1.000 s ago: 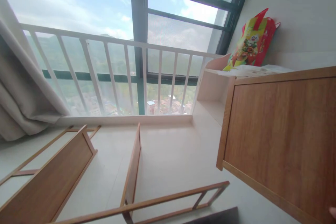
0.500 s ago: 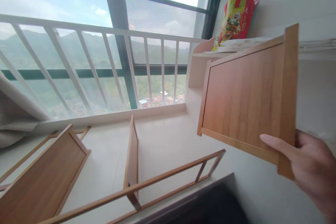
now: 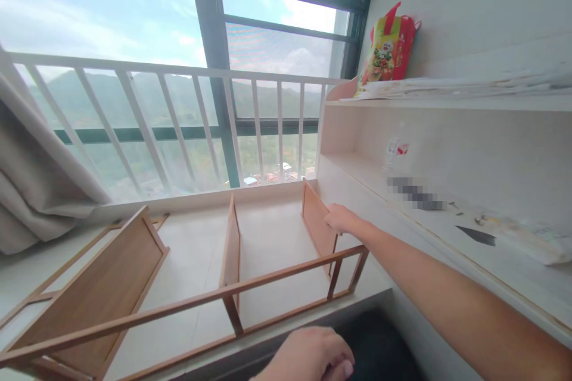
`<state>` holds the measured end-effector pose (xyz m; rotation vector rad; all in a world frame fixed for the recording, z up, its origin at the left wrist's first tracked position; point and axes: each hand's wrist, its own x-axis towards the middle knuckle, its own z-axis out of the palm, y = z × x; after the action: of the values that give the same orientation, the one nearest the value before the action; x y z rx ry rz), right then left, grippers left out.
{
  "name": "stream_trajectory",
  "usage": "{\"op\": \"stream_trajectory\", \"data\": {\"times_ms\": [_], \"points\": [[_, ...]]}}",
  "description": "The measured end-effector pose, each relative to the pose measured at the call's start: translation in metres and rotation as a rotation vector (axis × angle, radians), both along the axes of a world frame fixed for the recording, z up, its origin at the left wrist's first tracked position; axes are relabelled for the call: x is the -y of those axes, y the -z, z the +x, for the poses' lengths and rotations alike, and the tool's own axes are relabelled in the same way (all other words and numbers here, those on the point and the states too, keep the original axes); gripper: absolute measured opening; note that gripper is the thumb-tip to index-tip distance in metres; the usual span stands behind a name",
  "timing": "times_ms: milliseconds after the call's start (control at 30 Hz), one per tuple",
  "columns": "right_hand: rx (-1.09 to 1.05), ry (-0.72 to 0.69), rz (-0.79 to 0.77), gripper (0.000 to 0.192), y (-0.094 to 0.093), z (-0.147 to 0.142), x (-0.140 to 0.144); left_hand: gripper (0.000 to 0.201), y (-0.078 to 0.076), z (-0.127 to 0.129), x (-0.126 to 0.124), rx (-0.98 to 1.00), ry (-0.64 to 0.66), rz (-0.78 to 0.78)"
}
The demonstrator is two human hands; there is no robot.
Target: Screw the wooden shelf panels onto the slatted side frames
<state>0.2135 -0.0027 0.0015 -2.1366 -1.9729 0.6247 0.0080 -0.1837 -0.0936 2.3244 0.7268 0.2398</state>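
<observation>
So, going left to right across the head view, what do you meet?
Curtain → tilted wooden panel → middle upright panel → right-hand panel held by the right hand → water bottle on the lower shelf.

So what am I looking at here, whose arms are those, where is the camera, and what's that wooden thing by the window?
There is no machine: a person wears a camera on the head, looking down at their own two hands. The right hand reaches out and grips the top edge of an upright wooden panel at the end of a long wooden frame. The frame lies on a pale window ledge, with another divider panel standing midway. The left hand sits closed at the bottom edge; whether it holds anything is hidden. A colourful bag stands on the shelf above.
</observation>
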Motion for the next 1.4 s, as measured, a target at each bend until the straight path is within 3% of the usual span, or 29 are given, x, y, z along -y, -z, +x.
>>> {"op": "stream_trajectory", "data": {"times_ms": [133,200,233,300,367,467,567,700,867,1100,1267,1400], "points": [[0.017,-0.070,-0.037,0.034,0.010,0.004,-0.002,0.026,-0.101,0.009,-0.050,0.062,-0.179,0.443],[0.015,-0.115,-0.030,0.035,0.011,0.006,0.001,0.018,-0.129,0.018,-0.090,-0.005,-0.236,0.556],[0.015,-0.132,-0.023,0.036,0.011,0.008,0.003,0.017,-0.135,0.024,-0.112,-0.050,-0.231,0.596],[0.021,-0.143,-0.011,0.036,0.012,0.010,0.008,0.042,-0.132,0.036,-0.155,-0.144,-0.168,0.630],[0.025,-0.130,-0.010,0.036,0.013,0.012,0.013,0.065,-0.117,0.047,-0.187,-0.188,-0.045,0.648],[0.010,-0.103,-0.010,0.036,0.015,0.012,0.020,0.069,-0.093,0.058,-0.211,-0.218,0.088,0.612],[-0.013,-0.079,0.003,0.034,0.018,0.014,0.026,0.053,-0.082,0.060,-0.216,-0.123,0.125,0.485],[-0.038,-0.060,0.036,0.027,0.019,0.016,0.032,0.039,-0.086,0.057,-0.222,-0.100,0.197,0.389],[-0.037,-0.064,0.056,0.028,0.018,0.013,0.037,0.038,-0.091,0.055,-0.229,-0.172,0.265,0.451],[-0.001,-0.031,0.113,0.022,0.021,0.011,0.038,0.034,-0.079,0.058,-0.229,-0.123,0.266,0.555],[-0.029,-0.015,0.199,0.042,0.019,0.009,0.041,0.031,-0.081,0.052,-0.234,-0.094,0.308,0.544],[-0.040,0.026,0.314,0.038,0.020,0.009,0.046,0.027,-0.080,0.051,-0.237,-0.093,0.316,0.536]]}}
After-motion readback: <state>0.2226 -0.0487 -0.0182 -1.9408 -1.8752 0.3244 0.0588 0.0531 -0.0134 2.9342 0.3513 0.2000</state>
